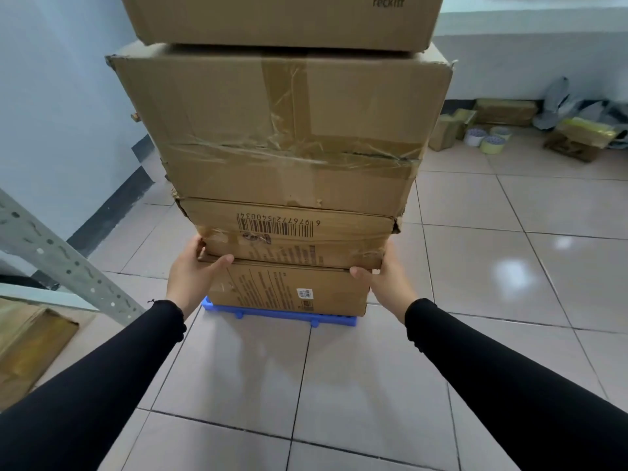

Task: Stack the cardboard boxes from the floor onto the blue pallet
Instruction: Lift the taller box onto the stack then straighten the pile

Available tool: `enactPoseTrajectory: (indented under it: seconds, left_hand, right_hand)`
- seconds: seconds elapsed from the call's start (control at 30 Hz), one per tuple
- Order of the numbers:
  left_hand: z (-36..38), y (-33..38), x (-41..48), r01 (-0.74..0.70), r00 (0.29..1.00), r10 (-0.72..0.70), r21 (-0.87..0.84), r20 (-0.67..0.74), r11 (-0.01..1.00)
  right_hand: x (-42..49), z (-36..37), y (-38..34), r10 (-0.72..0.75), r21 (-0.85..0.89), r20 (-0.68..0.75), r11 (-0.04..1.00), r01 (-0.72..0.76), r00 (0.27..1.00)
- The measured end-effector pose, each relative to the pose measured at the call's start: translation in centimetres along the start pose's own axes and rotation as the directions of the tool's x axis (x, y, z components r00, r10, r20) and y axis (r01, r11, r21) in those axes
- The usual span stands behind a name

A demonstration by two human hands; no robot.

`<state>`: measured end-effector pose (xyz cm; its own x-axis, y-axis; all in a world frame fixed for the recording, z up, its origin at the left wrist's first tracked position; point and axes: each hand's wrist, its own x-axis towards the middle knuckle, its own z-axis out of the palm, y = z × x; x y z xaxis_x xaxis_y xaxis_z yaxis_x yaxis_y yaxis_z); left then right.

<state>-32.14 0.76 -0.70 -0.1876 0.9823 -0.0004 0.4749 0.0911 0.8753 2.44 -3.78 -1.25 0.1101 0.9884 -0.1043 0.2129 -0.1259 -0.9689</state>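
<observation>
Room, head view: pale tiled floor (356, 385), light walls, with the blue pallet (278, 316) as landmark.
Stack: four cardboard boxes rise from the pallet; bottom box (289, 287), barcode box (289, 232), large taped box (282, 130), top box (282, 18).
Left hand (193, 273): pressed on the barcode box's left lower corner, thumb on its front.
Right hand (384, 283): gripping its right lower corner.
Risk: the stack widens upward, so nudging this box could probably topple it.
Surroundings: metal rack (68, 263) left of the pallet; tape rolls (486, 139) and small cartons far behind; nothing blocks the hands.
</observation>
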Motion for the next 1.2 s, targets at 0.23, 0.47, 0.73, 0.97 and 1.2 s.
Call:
enactPoseTrajectory:
  seconds: [0.23, 0.47, 0.73, 0.97, 1.2]
  left_hand:
    - [0.4, 0.1, 0.0, -0.009, 0.995, 0.023, 0.139, -0.097, 0.990]
    - [0.1, 0.0, 0.3, -0.022, 0.995, 0.035, 0.145, -0.090, 0.989]
    - [-0.8, -0.4, 0.8, -0.020, 0.996, 0.031, 0.127, -0.084, 0.992]
    - [-0.8, -0.9, 1.0, -0.014, 0.995, 0.031, 0.168, -0.100, 0.986]
    - [-0.6, -0.8, 0.9, -0.002, 0.993, 0.026, 0.200, -0.119, 0.980]
  right_hand:
    - [0.4, 0.5, 0.8, -0.020, -0.031, -0.032, 0.999, 0.019, 0.999]
    - [0.9, 0.7, 0.7, -0.029, -0.029, -0.049, 0.999, 0.027, 0.998]
    - [1.0, 1.3, 0.7, -0.054, -0.040, -0.051, 0.998, 0.052, 0.997]
    - [0.9, 1.5, 1.0, -0.037, -0.061, -0.075, 0.998, 0.032, 0.997]
    - [0.9, 1.7, 1.2, -0.032, -0.088, -0.104, 0.996, 0.023, 0.994]
